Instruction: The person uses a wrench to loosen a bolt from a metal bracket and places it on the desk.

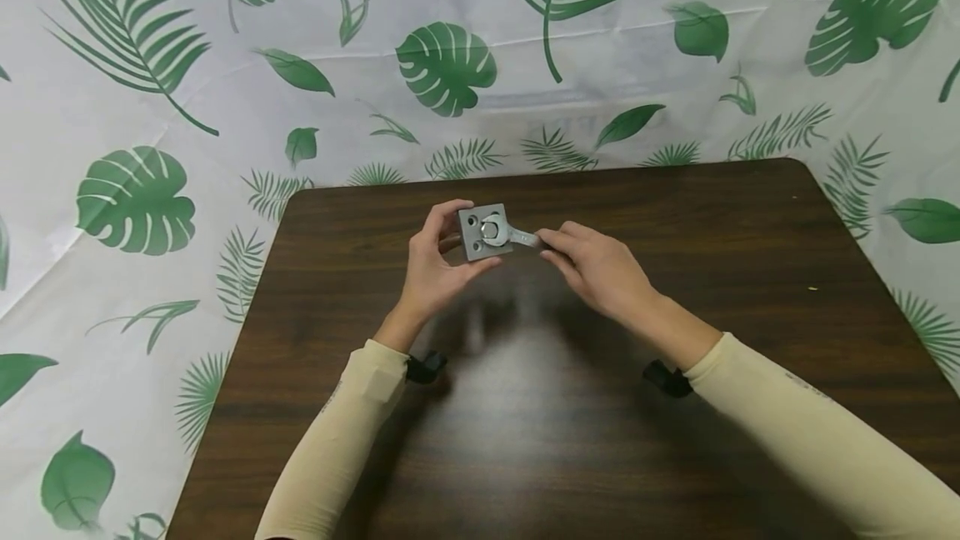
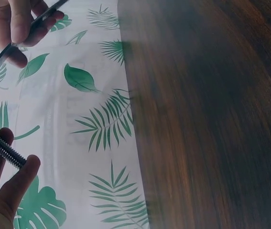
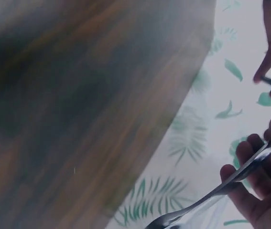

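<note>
Nearest the camera, two forearms in pale yellow: right sleeve [image 1: 810, 432] slanting in from the lower right corner, left sleeve [image 1: 337, 432] rising from the lower edge, with a small black wrist device [image 1: 426, 367] just beside the left cuff and another near the right. In the left hand [image 1: 429, 269], a grey square block [image 1: 467, 233], gripped at its edges — thumb on the near side, fingers on the far side, spread about as wide as the block itself. Held up above the dark brown table [image 1: 525, 465], over its farther part, with a broad, holed face turned to the head camera. At that face, a silver bolt head [image 1: 490, 230], with the head of a wrench [image 1: 523, 237] around it. In the right hand [image 1: 600, 261], the handle of the same wrench, pinched closely between thumb and curled fingers; in the right wrist view, its other end sticking out past the fingers to the lower edge. In the left wrist view, a long threaded shank [image 2: 2, 147] jutting out below the block, tip right by the left thumb — cannot tell touching from slightly apart. On the table's right part, a small yellowish speck [image 1: 813, 288]. Behind and to both sides, a white sheet [image 1: 337, 132] printed with green leaves.
</note>
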A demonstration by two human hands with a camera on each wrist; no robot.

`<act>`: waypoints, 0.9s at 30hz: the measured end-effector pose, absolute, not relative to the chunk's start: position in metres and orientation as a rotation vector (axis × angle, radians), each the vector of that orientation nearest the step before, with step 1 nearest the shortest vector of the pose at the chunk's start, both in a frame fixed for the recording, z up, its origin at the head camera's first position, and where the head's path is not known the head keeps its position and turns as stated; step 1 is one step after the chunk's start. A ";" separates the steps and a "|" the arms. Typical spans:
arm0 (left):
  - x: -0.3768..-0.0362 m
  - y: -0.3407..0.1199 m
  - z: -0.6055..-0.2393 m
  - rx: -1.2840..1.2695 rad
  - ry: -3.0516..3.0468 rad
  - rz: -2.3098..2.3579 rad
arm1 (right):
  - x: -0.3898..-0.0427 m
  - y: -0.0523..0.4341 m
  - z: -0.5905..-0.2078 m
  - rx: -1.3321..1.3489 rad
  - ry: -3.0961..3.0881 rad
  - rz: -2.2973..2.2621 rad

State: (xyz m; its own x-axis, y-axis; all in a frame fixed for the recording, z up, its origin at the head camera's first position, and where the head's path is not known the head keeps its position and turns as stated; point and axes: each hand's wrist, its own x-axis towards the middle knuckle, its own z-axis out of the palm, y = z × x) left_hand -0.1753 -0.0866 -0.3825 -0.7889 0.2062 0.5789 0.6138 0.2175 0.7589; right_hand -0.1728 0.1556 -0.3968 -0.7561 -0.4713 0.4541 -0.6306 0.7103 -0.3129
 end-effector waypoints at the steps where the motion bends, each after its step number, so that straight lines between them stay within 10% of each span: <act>1: -0.176 -0.087 -0.382 -0.763 -2.143 -1.596 | -0.175 0.157 -0.397 0.872 -2.551 0.593; 27: -0.181 -0.097 -0.380 -0.810 -2.138 -1.618 | -0.221 0.176 -0.366 1.171 -2.377 0.440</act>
